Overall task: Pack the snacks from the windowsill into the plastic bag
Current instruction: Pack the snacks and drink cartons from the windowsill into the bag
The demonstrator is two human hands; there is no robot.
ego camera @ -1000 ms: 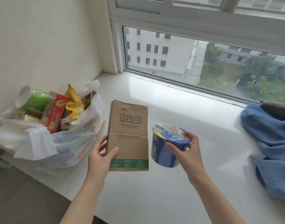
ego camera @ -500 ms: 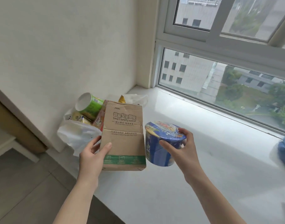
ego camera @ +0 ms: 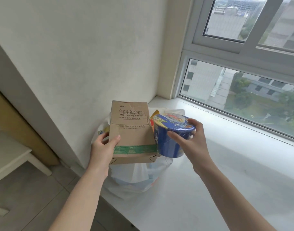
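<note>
My left hand (ego camera: 103,147) grips the lower left corner of a brown cardboard box (ego camera: 132,130) with a green band, held upright above the white plastic bag (ego camera: 137,177). My right hand (ego camera: 189,140) holds a blue instant-noodle bowl (ego camera: 172,134) by its rim, tilted, right beside the box and over the bag's mouth. The bag sits at the left end of the white windowsill (ego camera: 226,172) against the wall. A yellow snack packet (ego camera: 155,113) pokes out behind the bowl; the box and bowl hide most of the bag's contents.
The wall (ego camera: 92,55) stands close behind the bag, and the window (ego camera: 243,97) runs along the sill's far side. To the left, below the sill, are a grey tiled floor (ego camera: 34,197) and a white piece of furniture (ego camera: 11,155).
Both hands have carried the box and the noodle bowl left, from the middle of the sill to just above the bag. The view has swung left and the blue cloth is gone from view.
</note>
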